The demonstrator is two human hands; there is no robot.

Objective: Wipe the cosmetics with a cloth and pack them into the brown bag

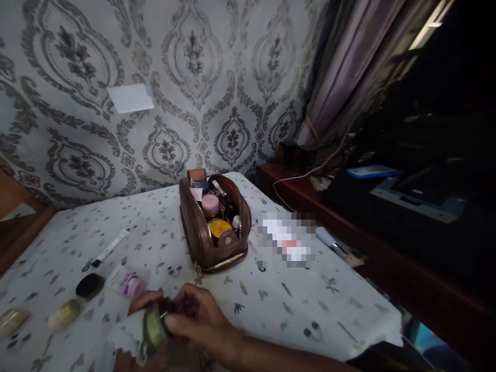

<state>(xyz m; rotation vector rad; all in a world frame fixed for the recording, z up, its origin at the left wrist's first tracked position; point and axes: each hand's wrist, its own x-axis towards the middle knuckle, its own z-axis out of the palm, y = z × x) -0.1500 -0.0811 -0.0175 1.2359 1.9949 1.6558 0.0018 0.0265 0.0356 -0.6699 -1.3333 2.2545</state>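
Near the bottom of the head view, a green jar [155,326] with a dark rim is held between my hands. My right hand [203,318] has its thumb and fingers closed at the jar's right side. Fingers of my left hand [145,301] wrap over the jar's far edge, with the rest of that hand partly hidden and blurred. A crumpled white tissue or cloth [129,335] lies against the jar's left side. Beyond the hands, a brown cosmetics bag [194,235] stands unzipped, with a pink jar [210,204] and a yellow round container [220,228] inside.
Left of my hands lie a white and purple tube [126,281], a black round lid [90,285], a slim white tube [112,247] and two yellowish bottles. Right of the bag are a pixelated white item [287,240] and a brush [332,242]. Dark red furniture [349,227] borders the right.
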